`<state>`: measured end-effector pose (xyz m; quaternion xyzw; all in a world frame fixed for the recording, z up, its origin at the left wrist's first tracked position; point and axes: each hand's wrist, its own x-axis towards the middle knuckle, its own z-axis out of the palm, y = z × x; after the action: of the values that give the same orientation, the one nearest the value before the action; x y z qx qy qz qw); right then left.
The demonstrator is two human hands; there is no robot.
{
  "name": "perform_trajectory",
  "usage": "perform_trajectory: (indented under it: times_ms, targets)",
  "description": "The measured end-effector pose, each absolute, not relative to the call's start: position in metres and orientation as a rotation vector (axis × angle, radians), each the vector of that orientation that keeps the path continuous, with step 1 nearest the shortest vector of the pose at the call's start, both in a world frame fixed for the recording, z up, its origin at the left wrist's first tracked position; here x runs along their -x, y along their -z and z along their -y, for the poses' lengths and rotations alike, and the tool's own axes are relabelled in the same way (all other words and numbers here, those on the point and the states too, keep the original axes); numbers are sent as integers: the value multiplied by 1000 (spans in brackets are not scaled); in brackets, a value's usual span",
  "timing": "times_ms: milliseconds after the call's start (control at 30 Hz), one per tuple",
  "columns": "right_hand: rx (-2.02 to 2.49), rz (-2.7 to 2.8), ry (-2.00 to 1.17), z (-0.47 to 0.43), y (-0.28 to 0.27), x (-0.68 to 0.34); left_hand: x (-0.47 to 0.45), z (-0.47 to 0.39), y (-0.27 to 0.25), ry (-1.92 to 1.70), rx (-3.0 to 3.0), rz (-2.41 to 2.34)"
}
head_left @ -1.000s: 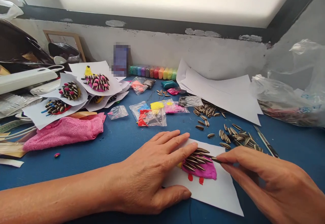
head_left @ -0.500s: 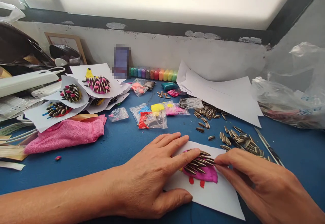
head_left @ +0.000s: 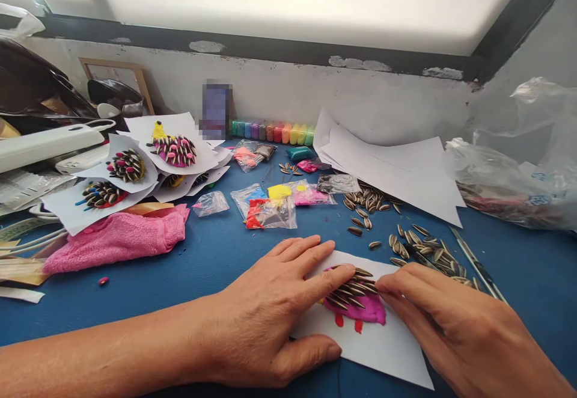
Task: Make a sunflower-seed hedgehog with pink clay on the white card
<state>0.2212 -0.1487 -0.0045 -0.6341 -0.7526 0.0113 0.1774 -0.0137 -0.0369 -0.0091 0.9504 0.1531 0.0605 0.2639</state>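
Observation:
A sheet of white paper (head_left: pixel 378 356) lies on the blue tabletop with a flattened magenta clay shape (head_left: pixel 367 312) on it. Striped sunflower seeds (head_left: pixel 350 293) stick out of the clay in slanting rows, and two small red clay bits (head_left: pixel 358 326) sit below. My left hand (head_left: pixel 288 308) rests flat across the paper's left side, fingers spread, the index fingertip against the upper seeds. At the clay's right edge, thumb and forefinger of my right hand (head_left: pixel 451 314) pinch a sunflower seed, mostly hidden by the fingertips. A bit of yellow shows under my left fingers.
Loose sunflower seeds (head_left: pixel 428 247) and a utility knife (head_left: pixel 478 263) lie right. Bagged clay (head_left: pixel 270 213) is spread mid-table, with a row of clay blocks (head_left: pixel 273 132) behind. Seed-covered clay hedgehogs on paper (head_left: pixel 174 148) and a pink cloth (head_left: pixel 121 238) are left; a plastic bag (head_left: pixel 509 187) is right.
My right hand has shifted slightly left, its pinched fingertips closer in against the seeds on the magenta clay. My left hand stays in place.

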Motion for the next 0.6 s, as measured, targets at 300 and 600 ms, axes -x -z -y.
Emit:
perform_trajectory:
  times_ms: [300,600]
  targets:
    - [1791,2165,24,147,7,-220,13,37,9,-180,-2558,-414]
    - [1824,2080,311,150,-7,-232,14,37,9,-174,-2555,-412]
